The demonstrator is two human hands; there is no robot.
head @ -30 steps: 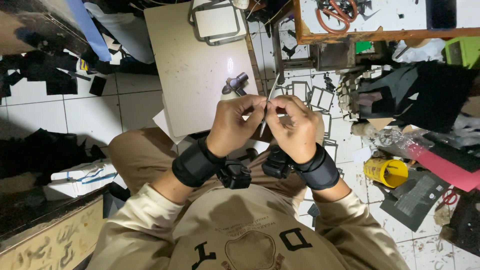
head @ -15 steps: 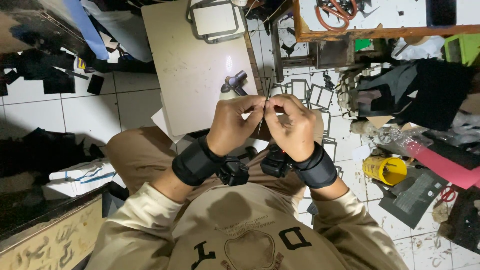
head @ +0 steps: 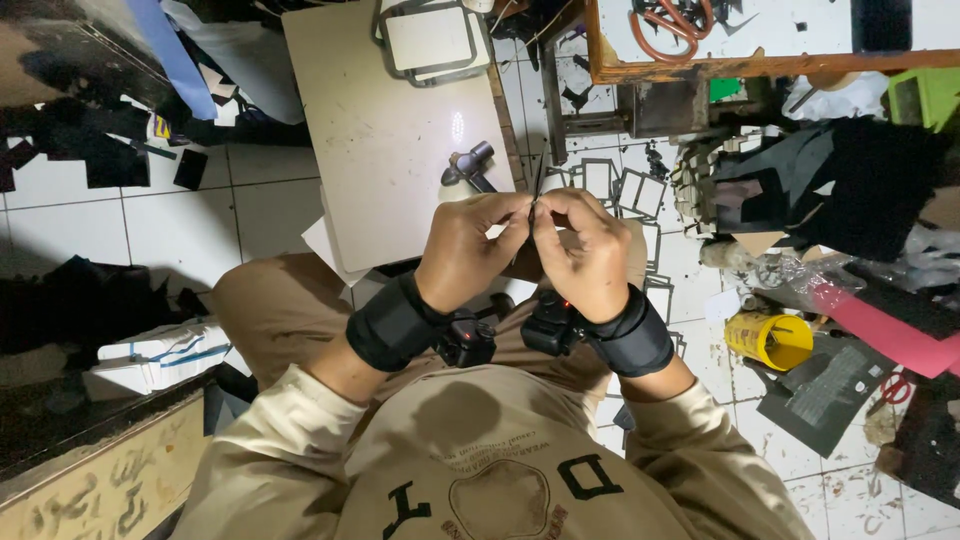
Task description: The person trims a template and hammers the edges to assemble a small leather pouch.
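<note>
Your left hand (head: 470,250) and right hand (head: 585,250) pinch a thin dark strip (head: 537,180), possibly matt card or leather; it is too slim to tell. Your wrist bands (head: 392,322) look like matt black cloth. The tabletop (head: 380,140) is smooth and pale with a slight sheen, the hammer (head: 468,165) dull metal, the floor tiles (head: 170,210) glossy white.

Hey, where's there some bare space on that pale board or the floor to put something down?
The pale board is bare in its middle, between the framed pieces at its far end and the small hammer near both hands. White floor tiles left of it are bare too. Right of the board, frames, yellow can and scraps crowd the floor.
</note>
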